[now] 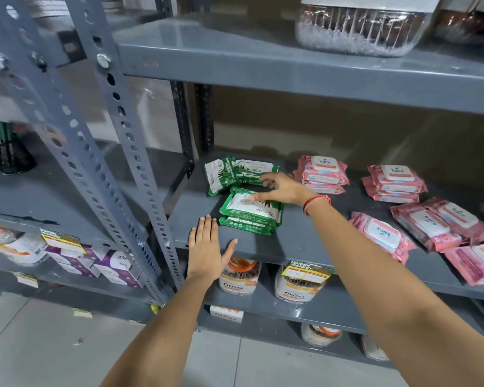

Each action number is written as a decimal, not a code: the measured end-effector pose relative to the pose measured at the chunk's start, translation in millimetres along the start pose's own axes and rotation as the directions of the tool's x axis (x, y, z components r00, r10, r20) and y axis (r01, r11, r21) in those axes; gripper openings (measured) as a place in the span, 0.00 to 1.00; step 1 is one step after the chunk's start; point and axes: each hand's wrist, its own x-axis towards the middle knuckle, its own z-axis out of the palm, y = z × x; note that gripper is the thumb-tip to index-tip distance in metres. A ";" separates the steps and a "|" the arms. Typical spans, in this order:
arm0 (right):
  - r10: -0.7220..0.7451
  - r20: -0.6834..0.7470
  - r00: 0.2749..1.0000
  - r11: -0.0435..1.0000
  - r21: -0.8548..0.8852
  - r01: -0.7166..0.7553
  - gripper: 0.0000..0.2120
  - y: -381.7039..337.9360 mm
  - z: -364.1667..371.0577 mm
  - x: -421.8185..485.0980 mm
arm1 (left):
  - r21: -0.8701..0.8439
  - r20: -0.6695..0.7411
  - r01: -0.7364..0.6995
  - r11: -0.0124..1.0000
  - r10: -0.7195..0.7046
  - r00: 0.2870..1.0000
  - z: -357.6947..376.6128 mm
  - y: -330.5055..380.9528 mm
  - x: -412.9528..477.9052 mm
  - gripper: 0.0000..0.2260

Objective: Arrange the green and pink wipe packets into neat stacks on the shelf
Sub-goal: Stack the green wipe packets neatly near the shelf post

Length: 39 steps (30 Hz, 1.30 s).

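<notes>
We rest our open left hand [207, 247] flat at the shelf's [305, 241] front left edge, our right hand [282, 188] spread loosely over the green packets [252, 210] near its left end, grasping nothing, while pink packets [323, 173] lie toward the right.

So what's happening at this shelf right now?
A person is tidying wipe packets on a grey metal shelf. Their right hand reaches over the green packets, fingers spread between the rear green pile and the front green stack. The left hand rests flat and open on the shelf's front edge, holding nothing. To the right, two pink stacks sit at the back, while the nearer pink packets lie loose and unsorted.
</notes>
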 end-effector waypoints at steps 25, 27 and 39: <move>0.377 -0.141 0.916 0.878 -0.260 -0.401 0.51 -42.0 36.5 10.6 | -0.024 -0.011 -0.003 1.000 0.002 1.000 5.6 -2.8 1.9 0.35; 0.373 -0.131 0.919 0.876 -0.278 -0.395 0.47 -45.1 41.7 16.1 | -0.032 -0.008 0.000 1.000 0.000 1.000 6.4 -3.1 1.9 0.35; 0.252 -0.008 0.968 0.960 -0.124 -0.251 0.54 -29.6 10.2 15.4 | -0.024 -0.009 -0.006 1.000 0.006 1.000 4.5 -1.8 0.4 0.34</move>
